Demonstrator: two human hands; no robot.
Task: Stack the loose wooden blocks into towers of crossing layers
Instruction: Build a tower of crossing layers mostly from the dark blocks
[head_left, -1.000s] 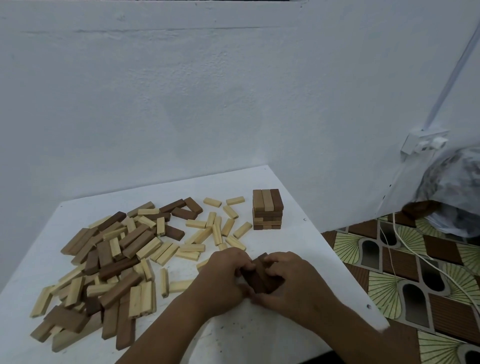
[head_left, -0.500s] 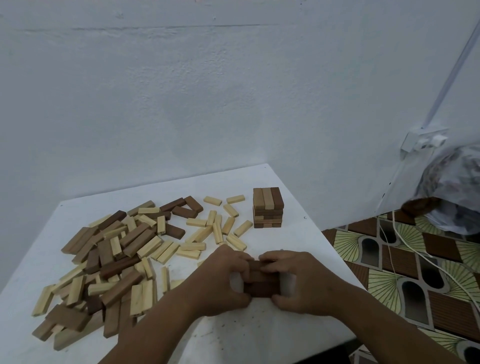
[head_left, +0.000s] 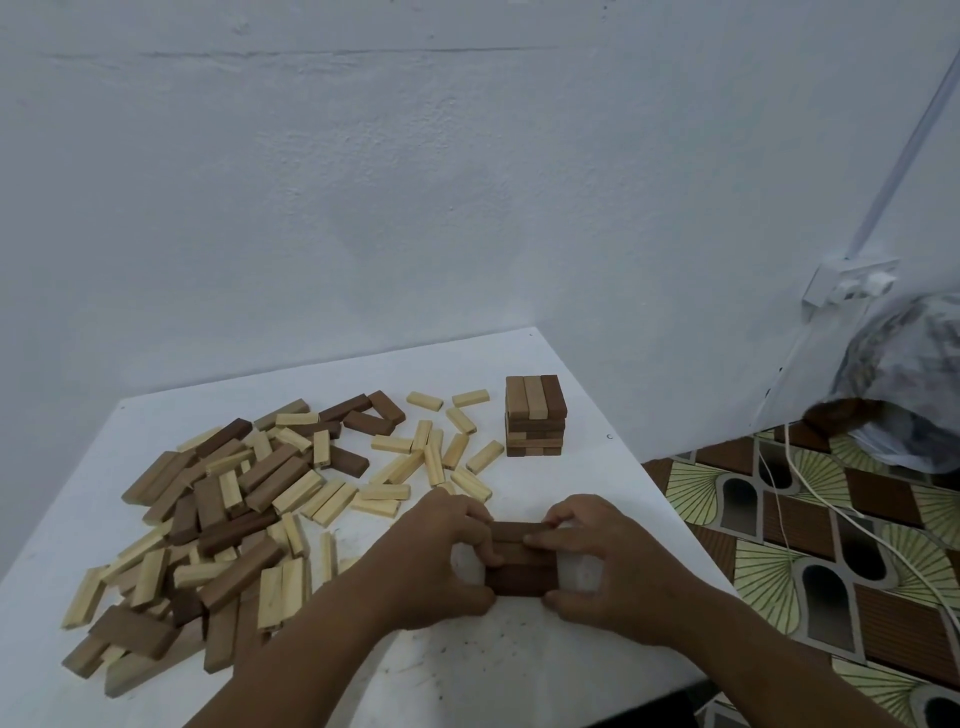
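While both hands are bracketing a low stack of dark wooden blocks (head_left: 521, 564) on the white table (head_left: 519, 670), we are pinching its ends: left hand (head_left: 434, 561) fingers curled on the left end, right hand (head_left: 605, 564) fingers curled on the right end. Beyond our fingertips a finished block tower (head_left: 535, 422) is standing; left of our fingers, loose blocks (head_left: 218, 512) are lying heaped.

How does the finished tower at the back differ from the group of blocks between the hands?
The finished tower stands several layers high and untouched; the dark blocks form one low layer, gripped by both hands. The tower mixes light and dark wood; the held blocks are all dark. Both sit on the white table.
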